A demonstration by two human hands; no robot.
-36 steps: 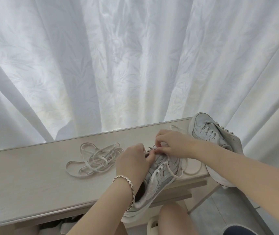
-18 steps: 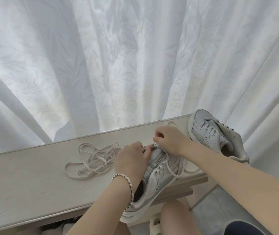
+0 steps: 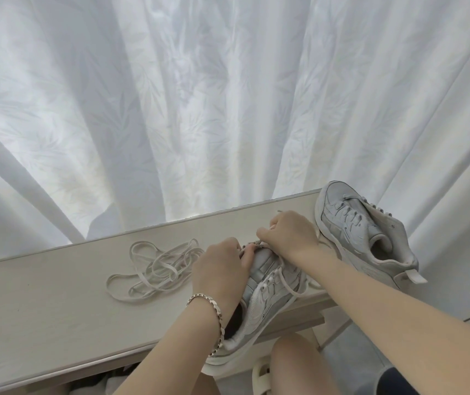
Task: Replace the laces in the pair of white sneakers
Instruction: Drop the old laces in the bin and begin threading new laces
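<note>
Head view shows us bent over a pale wooden desk (image 3: 42, 309) set against a white curtain (image 3: 228, 95) with a faint leaf pattern. Our left grip (image 3: 219, 269), a bare hand with a metal bracelet (image 3: 208, 312) on its wrist, is curled over the front of the near sneaker (image 3: 268, 292) and clamped on it, fingertips at the top eyelets. Our right grip (image 3: 291, 235) meets it there, thumb and fingers pinched together on the lace (image 3: 288, 286), which loops loosely down the shoe's right side.

We see the near sneaker lying on the desk's front edge, toe pointing away from us and heel hanging over the edge. We find the far sneaker (image 3: 353, 226) at the desk's right end, tipped on its side, partly over the edge, opening turned toward us. A small dark mark on its side is too small for us to read.

We see the loose laces (image 3: 159, 269) heaped in a tangle on the desk, just left of our left grip.
</note>
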